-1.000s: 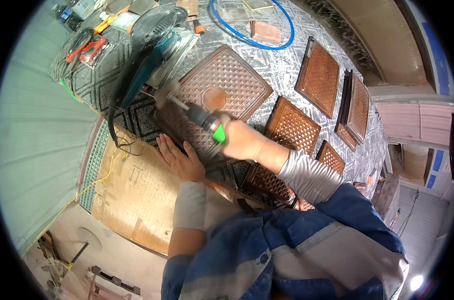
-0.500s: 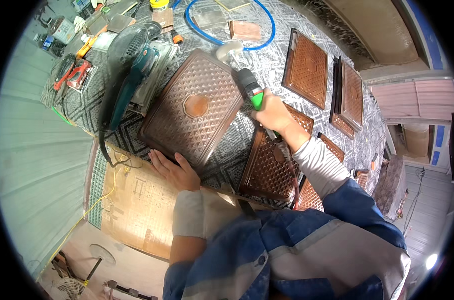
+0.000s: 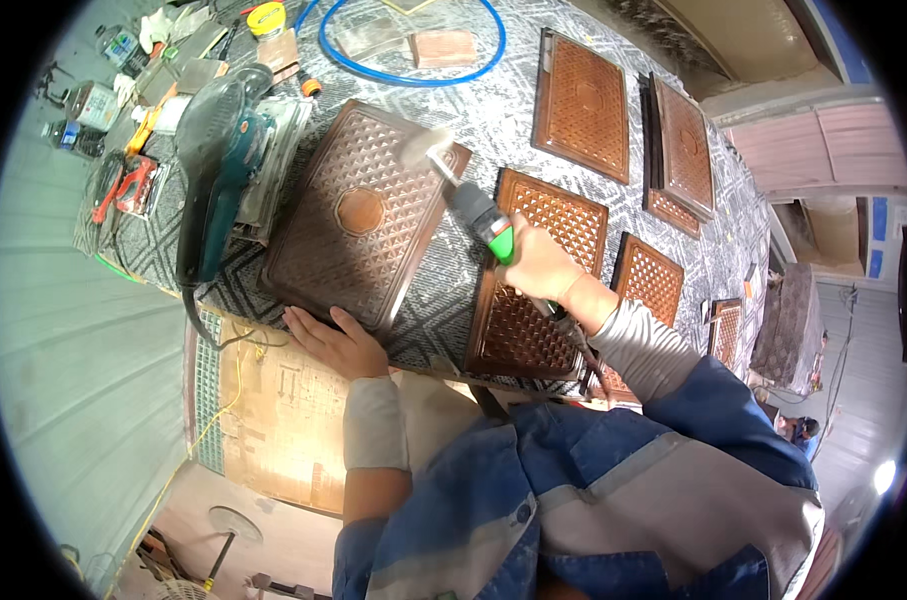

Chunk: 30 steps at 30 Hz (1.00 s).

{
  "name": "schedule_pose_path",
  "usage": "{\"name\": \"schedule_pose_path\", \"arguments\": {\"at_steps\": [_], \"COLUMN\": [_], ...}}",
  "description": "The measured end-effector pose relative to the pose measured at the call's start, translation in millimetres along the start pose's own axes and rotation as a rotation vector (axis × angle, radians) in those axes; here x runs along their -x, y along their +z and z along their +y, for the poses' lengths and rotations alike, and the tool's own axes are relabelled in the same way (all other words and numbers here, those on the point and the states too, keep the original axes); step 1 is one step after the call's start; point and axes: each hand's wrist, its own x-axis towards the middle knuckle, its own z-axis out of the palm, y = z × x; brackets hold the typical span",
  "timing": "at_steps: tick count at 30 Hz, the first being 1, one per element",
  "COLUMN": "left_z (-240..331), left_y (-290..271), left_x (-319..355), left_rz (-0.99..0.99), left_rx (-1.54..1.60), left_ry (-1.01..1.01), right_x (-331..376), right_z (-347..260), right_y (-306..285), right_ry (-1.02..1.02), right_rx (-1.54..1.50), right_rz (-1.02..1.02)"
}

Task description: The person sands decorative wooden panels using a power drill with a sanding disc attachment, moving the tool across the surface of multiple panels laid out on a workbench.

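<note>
Your right hand (image 3: 536,262) is wrapped firmly around the green-and-black grip of a rotary power tool (image 3: 478,212), whose spinning brush head (image 3: 425,148) sits at the far right edge of the large carved panel (image 3: 358,218). That panel lies on the patterned table cover (image 3: 493,105), in front of you and slightly left, with the teal sander (image 3: 218,170) just beside its left edge. Your left hand (image 3: 335,343) lies flat and open on the panel's near edge, pressing down rather than gripping. In my judgement you are mid-pass on brushing the lattice relief, working the upper right corner. The next move calls for a steady sweep across the untreated cells, light even pressure, and your left hand kept well apart from the head. A smaller lattice panel (image 3: 533,280) lies under your right wrist, touching or nearly touching the big one; I cannot tell which. Further panels (image 3: 583,105) lie toward the far right, and a blue hose (image 3: 413,75) loops at the far edge. The brush head is blurred by motion, so its form and exact contact point are not readable. The tool's cord is hidden behind your sleeve, and the small items at the far left are too distorted to identify.
</note>
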Motion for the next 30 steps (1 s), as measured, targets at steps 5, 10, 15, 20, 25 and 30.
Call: {"name": "schedule_pose_path", "arguments": {"at_steps": [5, 10, 15, 20, 25, 30], "left_z": [2, 2, 2, 6, 2, -2], "left_y": [1, 2, 2, 2, 4, 3], "left_x": [0, 2, 0, 0, 0, 1], "left_rz": [0.009, -0.004, -0.002, 0.025, 0.034, 0.040], "left_rx": [0.013, 0.002, 0.040, 0.040, 0.011, -0.028], "left_ry": [-0.006, -0.022, -0.002, 0.017, 0.036, 0.048], "right_x": [2, 16, 22, 19, 52, 35], "right_z": [27, 37, 50, 49, 51, 50], "right_y": [12, 10, 31, 10, 56, 32], "right_ry": [-0.008, -0.027, -0.121, -0.093, -0.267, -0.132], "right_rx": [0.053, 0.037, 0.076, 0.084, 0.087, 0.030], "right_rz": [-0.021, -0.042, -0.062, -0.061, -0.221, -0.141]}}
